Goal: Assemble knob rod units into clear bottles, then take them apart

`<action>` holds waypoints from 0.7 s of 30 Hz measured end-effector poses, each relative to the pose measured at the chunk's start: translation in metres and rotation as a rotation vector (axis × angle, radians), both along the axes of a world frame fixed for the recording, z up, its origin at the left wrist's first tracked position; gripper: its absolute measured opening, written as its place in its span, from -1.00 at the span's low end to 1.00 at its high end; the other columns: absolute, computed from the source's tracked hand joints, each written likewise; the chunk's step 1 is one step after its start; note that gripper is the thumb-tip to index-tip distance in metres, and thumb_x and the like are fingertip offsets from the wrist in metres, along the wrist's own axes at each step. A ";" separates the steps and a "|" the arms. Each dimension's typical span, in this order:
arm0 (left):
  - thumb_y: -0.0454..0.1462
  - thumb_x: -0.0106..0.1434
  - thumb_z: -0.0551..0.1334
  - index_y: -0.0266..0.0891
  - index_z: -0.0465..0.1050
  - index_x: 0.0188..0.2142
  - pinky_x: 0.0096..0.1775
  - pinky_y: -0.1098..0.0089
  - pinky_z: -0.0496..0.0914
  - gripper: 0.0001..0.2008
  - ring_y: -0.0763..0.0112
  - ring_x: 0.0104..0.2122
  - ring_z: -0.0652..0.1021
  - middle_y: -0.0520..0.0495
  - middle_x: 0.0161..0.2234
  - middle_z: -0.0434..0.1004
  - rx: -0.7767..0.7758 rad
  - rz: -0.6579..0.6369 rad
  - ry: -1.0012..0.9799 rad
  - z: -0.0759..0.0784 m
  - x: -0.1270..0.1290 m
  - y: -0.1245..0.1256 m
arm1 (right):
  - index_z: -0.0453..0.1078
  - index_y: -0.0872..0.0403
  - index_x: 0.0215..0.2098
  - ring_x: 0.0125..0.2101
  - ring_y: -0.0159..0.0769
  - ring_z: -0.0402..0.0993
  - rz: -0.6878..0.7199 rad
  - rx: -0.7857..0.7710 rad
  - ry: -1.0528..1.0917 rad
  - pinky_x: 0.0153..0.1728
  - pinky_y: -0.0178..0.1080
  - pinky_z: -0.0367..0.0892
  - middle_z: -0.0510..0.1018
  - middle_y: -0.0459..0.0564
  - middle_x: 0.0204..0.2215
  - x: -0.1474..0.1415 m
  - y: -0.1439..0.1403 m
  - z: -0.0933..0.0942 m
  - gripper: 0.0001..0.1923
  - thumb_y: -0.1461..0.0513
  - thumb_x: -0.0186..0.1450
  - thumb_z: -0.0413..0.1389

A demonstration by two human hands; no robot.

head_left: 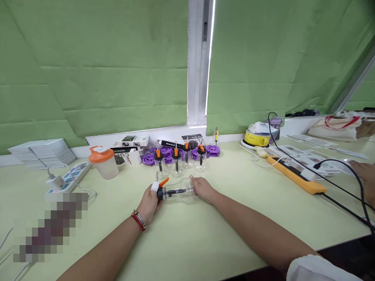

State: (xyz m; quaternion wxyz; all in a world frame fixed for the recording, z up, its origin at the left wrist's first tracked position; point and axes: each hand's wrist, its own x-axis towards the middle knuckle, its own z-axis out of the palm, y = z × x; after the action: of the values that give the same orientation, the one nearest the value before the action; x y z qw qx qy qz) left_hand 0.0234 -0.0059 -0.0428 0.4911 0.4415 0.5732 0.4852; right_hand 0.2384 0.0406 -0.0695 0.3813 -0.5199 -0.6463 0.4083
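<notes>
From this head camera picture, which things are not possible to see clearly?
- Head view: the left hand covers the cap end of the clear bottle.
- Head view: a pixelated patch hides what lies at lower left.
- Head view: print on the small boxes is too small.
- Head view: another person's hand is cut off by the right edge.

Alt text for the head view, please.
Two bare hands, left hand and right hand, hold a clear bottle lying sideways on a pale green table. Four similar upright bottles stand behind it, before purple parts.
</notes>
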 end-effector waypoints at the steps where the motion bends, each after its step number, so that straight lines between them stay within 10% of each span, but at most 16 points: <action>1: 0.08 0.16 0.05 -0.27 0.34 -0.31 -0.69 0.54 0.02 -0.56 0.57 -0.70 0.23 0.14 -0.63 0.20 -0.002 0.003 -0.007 0.000 0.000 0.000 | 0.30 0.10 -0.55 -0.70 -0.42 0.19 0.003 0.005 0.032 -0.52 -0.30 0.18 0.27 -0.17 -0.76 0.000 0.000 0.000 -0.46 -0.14 0.28 -0.13; 14: 0.08 0.20 -0.02 -0.21 0.25 -0.50 -0.73 0.51 -0.08 -0.58 0.60 -0.80 0.10 0.16 -0.73 0.14 0.001 -0.020 -0.049 0.004 -0.003 0.002 | 0.13 0.03 0.19 -0.20 -0.19 0.47 0.477 -0.092 0.501 -0.39 -0.28 0.32 0.41 0.10 -0.12 0.019 -0.007 0.015 -0.25 0.03 0.11 0.25; 21: 0.07 0.16 0.01 -0.28 0.35 -0.35 -0.72 0.52 -0.04 -0.56 0.57 -0.77 0.17 0.14 -0.69 0.19 -0.016 0.030 -0.023 0.002 -0.002 0.002 | 0.18 -0.01 0.17 -0.47 -0.43 0.43 0.412 -0.178 0.386 -0.50 -0.35 0.20 0.42 0.06 -0.12 0.023 -0.004 0.012 -0.25 0.05 0.07 0.28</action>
State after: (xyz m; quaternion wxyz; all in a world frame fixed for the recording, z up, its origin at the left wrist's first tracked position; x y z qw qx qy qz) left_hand 0.0216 -0.0044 -0.0408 0.4937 0.4236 0.5778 0.4928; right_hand 0.2615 0.0369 -0.0575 0.3592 -0.3217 -0.6155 0.6234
